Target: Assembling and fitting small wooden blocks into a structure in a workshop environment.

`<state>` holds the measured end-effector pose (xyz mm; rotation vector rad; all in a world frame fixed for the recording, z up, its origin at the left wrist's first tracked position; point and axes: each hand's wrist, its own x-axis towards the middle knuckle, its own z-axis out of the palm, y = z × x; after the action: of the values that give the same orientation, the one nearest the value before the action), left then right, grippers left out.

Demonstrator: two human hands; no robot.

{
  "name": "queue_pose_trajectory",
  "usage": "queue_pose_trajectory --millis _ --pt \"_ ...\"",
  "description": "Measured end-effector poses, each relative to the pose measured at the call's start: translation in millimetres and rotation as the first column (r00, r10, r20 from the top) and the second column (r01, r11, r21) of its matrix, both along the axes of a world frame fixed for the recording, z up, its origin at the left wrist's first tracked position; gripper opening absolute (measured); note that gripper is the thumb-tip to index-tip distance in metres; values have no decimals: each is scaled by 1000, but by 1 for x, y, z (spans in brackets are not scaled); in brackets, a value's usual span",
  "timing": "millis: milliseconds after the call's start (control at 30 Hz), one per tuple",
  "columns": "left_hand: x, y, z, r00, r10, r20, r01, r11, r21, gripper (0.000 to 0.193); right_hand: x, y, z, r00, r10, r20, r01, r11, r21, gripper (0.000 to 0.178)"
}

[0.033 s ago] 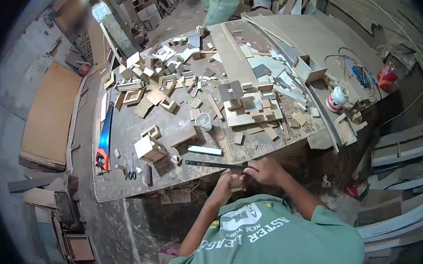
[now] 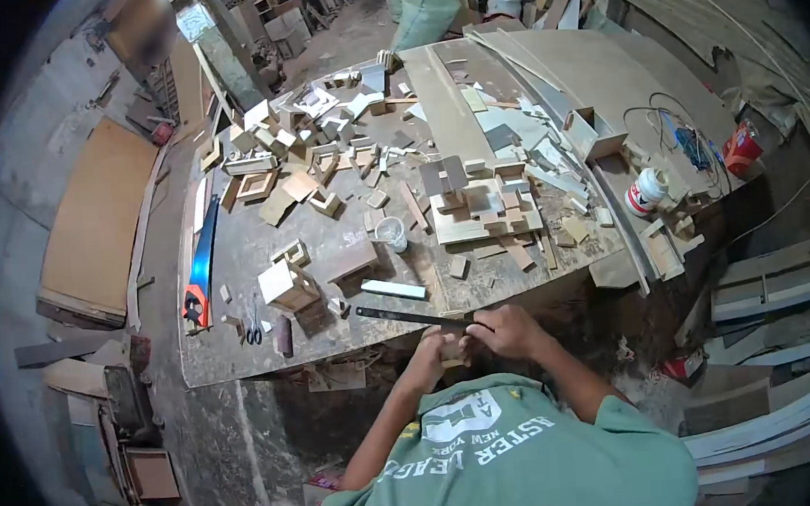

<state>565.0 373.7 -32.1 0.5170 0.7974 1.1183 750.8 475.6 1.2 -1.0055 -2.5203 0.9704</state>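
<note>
Nothing's really moved. Right hand [image 2: 508, 332] is clamped on a dark bar [image 2: 401, 318] over the desk's [image 2: 231, 219] near edge; left hand [image 2: 432, 357] curls beside it, grip unclear. Probably steadying; next move wants firm hold.

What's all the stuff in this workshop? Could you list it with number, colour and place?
Bench: one, brown, centre
Saw: one, blue with orange-black handle, bench's left edge
Scissors: one, dark-handled, near left
Cup: one, clear, mid-bench
Plank: one, tan, far bench
Wood pieces: many, pale and brown, across bench
Bottle: one, white-red, bench's right
Container: one, red, far right
Sacks: at least two, green, far floor
Panel: one, tan, left wall
Boards: several, pale and brown, lower right
Bar: one, black, before the shirt
Shirt: one, green, bottom centre
Left grip: one, bare, beside the bar's near end; hold unclear
Right grip: one, bare, closed on the bar
</note>
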Motion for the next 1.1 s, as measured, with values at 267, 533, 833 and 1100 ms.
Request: queue_pose_trajectory --millis 267,533,833,1100 --pt "-7 16 40 823 -29 -567 33 999 -4 43 -8 9 9 994 37 -99 -28 996 88 32" --pt "-8 31 44 864 54 -501 -16 997 80 42 -19 19 -14 988 -11 -157 29 994 110 30" --pt "-2 40 47 290 573 -766 29 795 606 37 -34 16 -17 953 -67 -294 132 969 208 32" --pt "-13 42 10 280 443 -852 55 878 475 38 -44 18 -26 950 -80 -302 129 981 145 30"
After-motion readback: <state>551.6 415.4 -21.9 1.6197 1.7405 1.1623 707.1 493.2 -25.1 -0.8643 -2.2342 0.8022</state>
